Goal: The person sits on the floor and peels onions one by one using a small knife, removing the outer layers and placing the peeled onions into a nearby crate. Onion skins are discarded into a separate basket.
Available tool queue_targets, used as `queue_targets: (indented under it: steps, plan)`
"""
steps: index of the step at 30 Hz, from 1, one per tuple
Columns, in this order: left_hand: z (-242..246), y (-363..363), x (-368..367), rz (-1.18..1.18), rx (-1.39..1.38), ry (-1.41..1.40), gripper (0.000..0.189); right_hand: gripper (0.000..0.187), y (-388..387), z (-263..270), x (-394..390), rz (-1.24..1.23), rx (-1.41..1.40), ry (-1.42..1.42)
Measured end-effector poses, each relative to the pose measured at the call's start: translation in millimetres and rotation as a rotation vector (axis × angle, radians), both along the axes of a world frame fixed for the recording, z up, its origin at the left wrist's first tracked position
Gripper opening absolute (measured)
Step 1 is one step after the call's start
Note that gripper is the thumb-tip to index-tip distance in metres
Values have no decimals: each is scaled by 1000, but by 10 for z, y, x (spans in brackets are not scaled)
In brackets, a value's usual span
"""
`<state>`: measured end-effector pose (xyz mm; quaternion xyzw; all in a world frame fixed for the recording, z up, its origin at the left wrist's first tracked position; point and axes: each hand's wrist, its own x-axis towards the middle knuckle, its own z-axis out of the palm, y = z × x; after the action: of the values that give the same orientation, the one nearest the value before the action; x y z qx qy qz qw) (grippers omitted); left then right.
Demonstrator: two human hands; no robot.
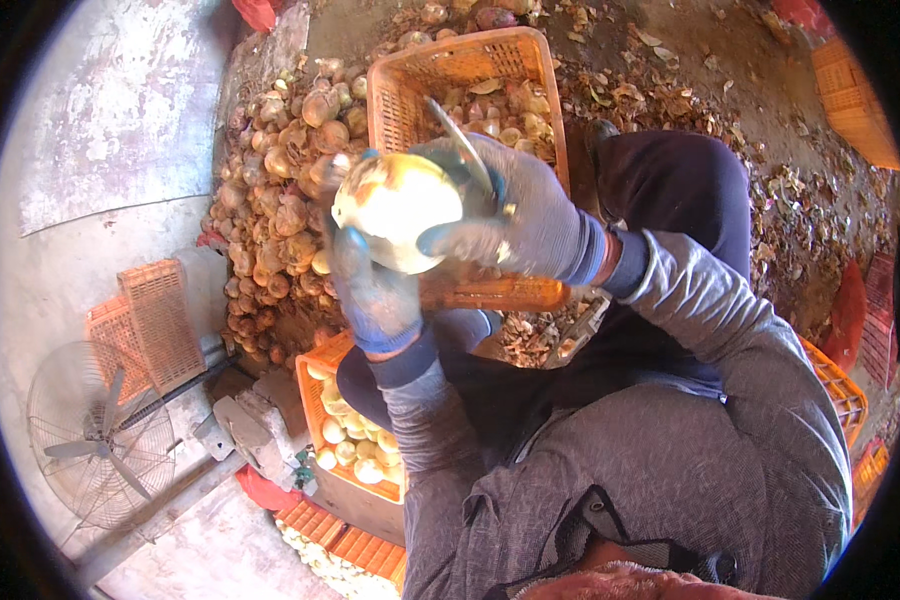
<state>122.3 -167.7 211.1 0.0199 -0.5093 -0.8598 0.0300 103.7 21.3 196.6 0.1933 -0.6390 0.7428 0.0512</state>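
A large onion (397, 210), mostly pale and peeled with a brownish patch on top, is between my gloved hands. My left hand (379, 292) grips it from the left and below. My right hand (525, 210) holds a knife (461, 142), its blade pointing up and left, while the thumb rests against the onion's right side. Both hands are above an orange plastic crate (559, 112) with trimmed onion pieces and skins (510, 120) in it. The knife's handle is hidden in my right hand.
A heap of unpeeled onions (292, 217) lies left of the crate. Peeled onions fill another orange crate (307, 405) near my leg. A pedestal fan (101, 435) and stacked crates (161, 322) stand farther left. Dry skins (817, 217) litter the floor at right.
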Motion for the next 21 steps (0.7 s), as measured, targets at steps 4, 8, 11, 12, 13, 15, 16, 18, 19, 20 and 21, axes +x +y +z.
queue_targets:
  steps: [4,8,11,12,13,15,16,18,19,20,21]
  plan:
    - [-380,168,194,123,138,-55,75,64,-51,-76,78,-50,153,16]
    - [-731,-125,216,86,283,-101,67,45,204,55,-48,336,115,-39]
    - [-846,-293,180,31,437,-123,64,32,358,-18,-161,177,500,159]
    - [-829,-264,179,9,531,-142,65,32,361,-33,-159,160,608,231]
    - [-800,-242,166,-8,623,-159,66,31,359,-52,-152,143,715,302]
    - [-782,-214,209,111,510,-222,74,31,331,-100,-115,109,847,435]
    - [-800,-240,228,109,629,-244,78,30,302,-136,-83,93,872,496]
    - [-974,-335,237,34,642,-116,78,29,253,-140,-41,100,921,566]
    - [-1018,-315,237,146,182,-62,75,29,233,-162,-33,82,923,601]
    - [-1039,-311,267,196,-320,26,70,28,211,-207,-18,63,925,637]
    - [-1022,-285,269,202,-556,69,68,27,206,-231,-9,42,931,668]
